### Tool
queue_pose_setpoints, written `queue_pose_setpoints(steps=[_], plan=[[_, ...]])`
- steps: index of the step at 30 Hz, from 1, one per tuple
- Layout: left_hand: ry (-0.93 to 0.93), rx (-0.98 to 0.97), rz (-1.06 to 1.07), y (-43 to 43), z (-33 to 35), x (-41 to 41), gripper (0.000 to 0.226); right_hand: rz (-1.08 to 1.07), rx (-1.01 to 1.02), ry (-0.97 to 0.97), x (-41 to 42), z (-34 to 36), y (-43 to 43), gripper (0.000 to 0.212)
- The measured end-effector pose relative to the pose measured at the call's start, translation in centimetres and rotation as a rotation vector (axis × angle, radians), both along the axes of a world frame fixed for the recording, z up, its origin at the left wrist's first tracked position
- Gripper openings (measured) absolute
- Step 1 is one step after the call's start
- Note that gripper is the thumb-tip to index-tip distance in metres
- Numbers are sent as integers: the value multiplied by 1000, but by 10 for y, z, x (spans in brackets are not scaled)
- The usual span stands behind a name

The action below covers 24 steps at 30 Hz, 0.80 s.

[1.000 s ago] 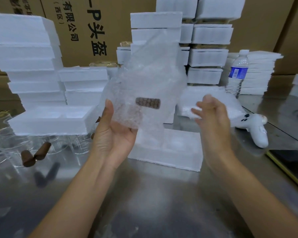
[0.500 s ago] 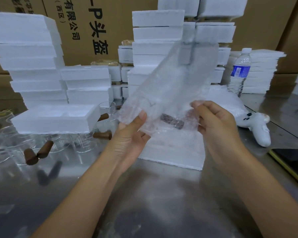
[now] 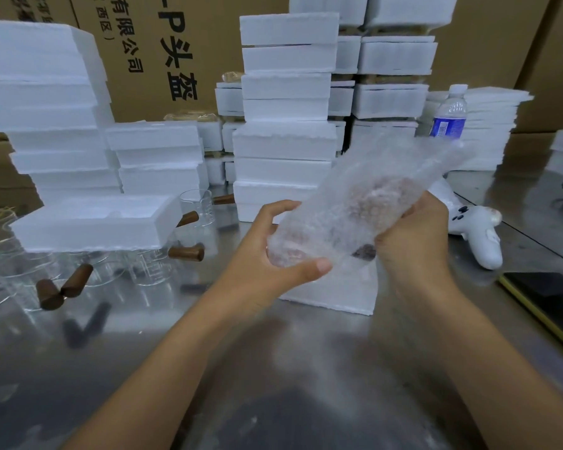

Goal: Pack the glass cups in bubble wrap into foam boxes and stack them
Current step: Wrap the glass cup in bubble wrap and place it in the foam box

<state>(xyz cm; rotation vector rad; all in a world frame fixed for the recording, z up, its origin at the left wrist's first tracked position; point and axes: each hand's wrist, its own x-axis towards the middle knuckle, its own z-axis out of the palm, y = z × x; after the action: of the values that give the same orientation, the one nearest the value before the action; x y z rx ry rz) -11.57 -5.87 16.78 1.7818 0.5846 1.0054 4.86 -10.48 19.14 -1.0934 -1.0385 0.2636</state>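
A packer's left hand [image 3: 273, 254] and right hand [image 3: 413, 241] hold a clear bubble-wrap sleeve [image 3: 381, 190] in the air above an open white foam box [image 3: 332, 297] on the brushed-steel tabletop [image 3: 273, 368]. The left grip curls round the sleeve's lower end with the thumb across the front. The right grip clasps it from the other side, its fingers hidden behind the film. A dark brown wooden handle [image 3: 364, 253] shows through the bubbles between the hands. This suggests a glass cup sits at the bottom of the sleeve, though its body is too blurred to make out. The sleeve's loose upper end slants up to the right, likely spare length to be folded round the cup. The box lies directly beneath, apparently so the bundle can go straight down into it. To the left, bare clear glass cups with brown wooden handles [image 3: 143, 264] crowd the tabletop within reach, and a second white foam tray [image 3: 95, 222] appears to rest on them. Closed white foam boxes [image 3: 286, 92] stand stacked behind, before brown cardboard cartons [image 3: 182, 34]. A plastic water bottle with a blue label [image 3: 449, 118], a white game controller [image 3: 475, 235] and a black device with a yellow edge [image 3: 550, 300] lie to the right, apart from the work.
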Motion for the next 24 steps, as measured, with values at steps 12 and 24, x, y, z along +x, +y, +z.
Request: queue_pose_setpoints(steps=[12, 24], plan=[[-34, 142, 123, 3, -1, 4, 43, 347, -219, -390, -10, 3, -8, 35], [-74, 92, 152, 5, -3, 3, 44, 71, -134, -769, -11, -3, -4, 13]])
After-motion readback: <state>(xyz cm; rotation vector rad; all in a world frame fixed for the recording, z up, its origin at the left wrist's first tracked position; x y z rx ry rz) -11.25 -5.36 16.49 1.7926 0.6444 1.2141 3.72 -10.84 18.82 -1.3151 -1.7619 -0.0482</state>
